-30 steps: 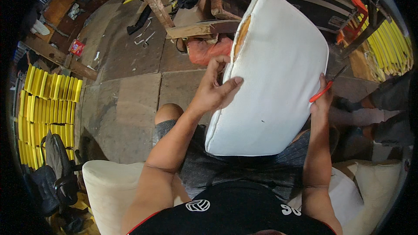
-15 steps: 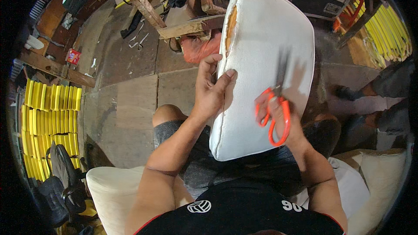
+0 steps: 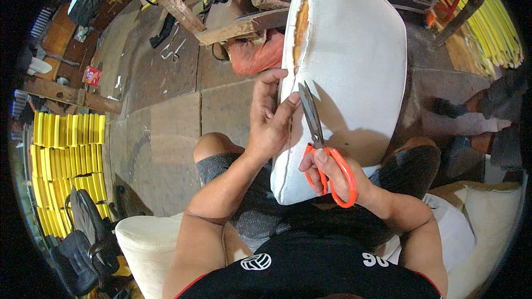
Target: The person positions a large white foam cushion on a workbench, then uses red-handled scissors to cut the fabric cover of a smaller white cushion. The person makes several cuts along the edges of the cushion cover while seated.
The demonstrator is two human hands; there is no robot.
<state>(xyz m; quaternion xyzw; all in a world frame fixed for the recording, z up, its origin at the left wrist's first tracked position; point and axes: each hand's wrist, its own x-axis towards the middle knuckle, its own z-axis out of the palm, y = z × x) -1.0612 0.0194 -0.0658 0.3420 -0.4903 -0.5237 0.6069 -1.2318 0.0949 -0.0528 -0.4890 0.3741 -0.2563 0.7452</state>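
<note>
A white cushion (image 3: 360,66) stands tilted across my lap, its left seam facing up. Along the upper part of that seam a gap shows orange-brown filling (image 3: 301,30). My left hand (image 3: 271,116) grips the cushion's seam edge just below the gap, thumb on the white face and fingers around the side. In my right hand (image 3: 335,174) is a pair of scissors (image 3: 314,124) with orange handles and dark blades. The blades are slightly parted, and their tips point up beside my left thumb, close to the seam.
Stacks of yellow slabs (image 3: 69,160) stand at the left, near a dark office chair (image 3: 83,243). Wooden beams (image 3: 238,26) and an orange-red bag (image 3: 257,55) lie ahead. Another person's legs (image 3: 476,116) are at the right. Pale upholstered pieces (image 3: 141,243) sit beside me.
My right hand has brought the scissors left and down, and their tips now sit near my left thumb. My left hand keeps its hold on the seam.
</note>
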